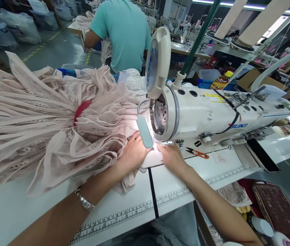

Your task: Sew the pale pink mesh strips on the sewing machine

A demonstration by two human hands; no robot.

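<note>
Left hand [132, 153] flat, released, pressing pink lace fabric [58, 130], likely to keep it smooth. Right hand [171, 156] at its 3 o'clock, fingers curled under sewing machine [211, 112] head; grip unclear. Fabric bulk piled at 9 o'clock, off stitching area.

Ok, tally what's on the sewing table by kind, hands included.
sewing machine: 1
pale pink fabric heap: 1
orange-handled snips: 1
paper slip: 1
hands resting on the fabric by the needle: 2, left hand and right hand
Total: 6
</note>
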